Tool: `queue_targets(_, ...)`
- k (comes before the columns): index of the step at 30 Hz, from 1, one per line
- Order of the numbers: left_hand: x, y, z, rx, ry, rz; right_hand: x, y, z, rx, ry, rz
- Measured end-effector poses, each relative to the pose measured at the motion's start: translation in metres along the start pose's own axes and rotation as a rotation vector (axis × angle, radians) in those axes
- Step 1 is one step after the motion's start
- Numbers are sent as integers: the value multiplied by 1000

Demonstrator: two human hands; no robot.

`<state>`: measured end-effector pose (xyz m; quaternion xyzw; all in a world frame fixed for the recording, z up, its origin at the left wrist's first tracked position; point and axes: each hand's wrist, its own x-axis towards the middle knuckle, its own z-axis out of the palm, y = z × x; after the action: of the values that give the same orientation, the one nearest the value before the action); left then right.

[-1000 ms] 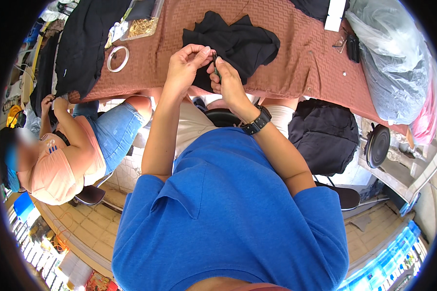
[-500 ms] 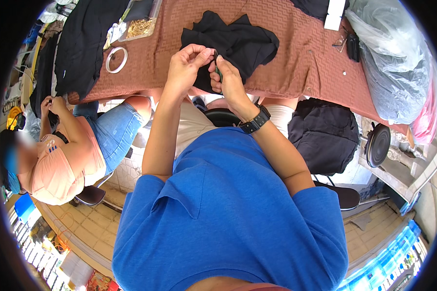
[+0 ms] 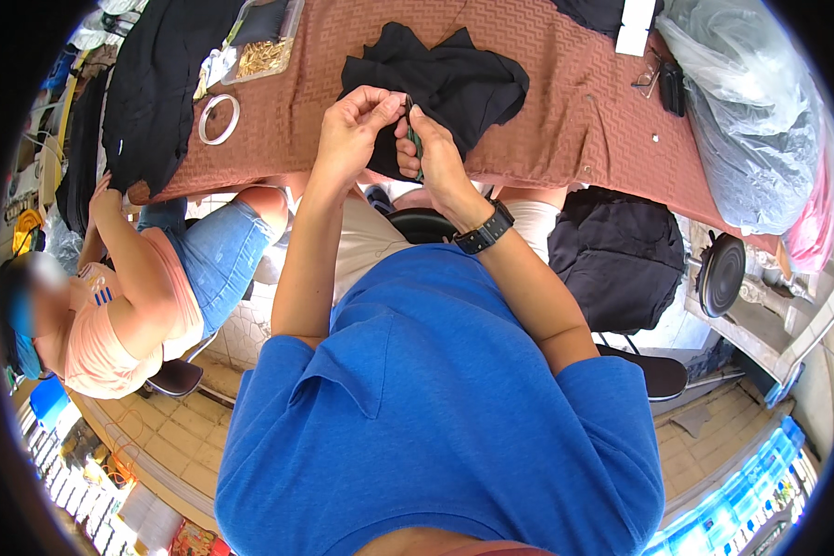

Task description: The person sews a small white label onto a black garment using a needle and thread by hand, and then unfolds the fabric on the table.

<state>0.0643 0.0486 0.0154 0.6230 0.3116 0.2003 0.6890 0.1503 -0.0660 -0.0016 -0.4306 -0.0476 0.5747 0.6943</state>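
Observation:
Both hands meet over a crumpled black cloth (image 3: 445, 79) on the table, in the middle of the view. My left hand (image 3: 354, 125) is closed in a pinch at the cloth's near side; what sits between its fingertips is too small to make out. Close beside it, my right hand (image 3: 435, 153) wraps round small green-handled thread snips (image 3: 414, 148). Their dark tip points up toward the left fingertips. Part of the cloth lies under and between my hands.
A brown patterned tablecloth (image 3: 565, 111) covers the table. On it are a white tape ring (image 3: 219, 120), a clear box of gold-coloured pieces (image 3: 265, 57), glasses (image 3: 646, 82) and a large plastic bag (image 3: 741, 111). Black fabric (image 3: 616, 259) is heaped at my right. A person (image 3: 125, 306) sits at left.
My right hand has shifted slightly left and more of the green handle shows. My left hand stays nearly in place. The person at left has moved their hands to the dark fabric's edge.

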Motion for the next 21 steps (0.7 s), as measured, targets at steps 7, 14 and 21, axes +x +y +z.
queue_targets(7,2,-4,-1,-10,-8,20,2,0,-1,1,2,8)
queue_targets(14,4,-6,-3,-88,26,-18,-24,-5,1,-63,-89,93)
queue_targets(21,2,-9,1,-105,12,-33,-19,0,0,-52,-8,45)
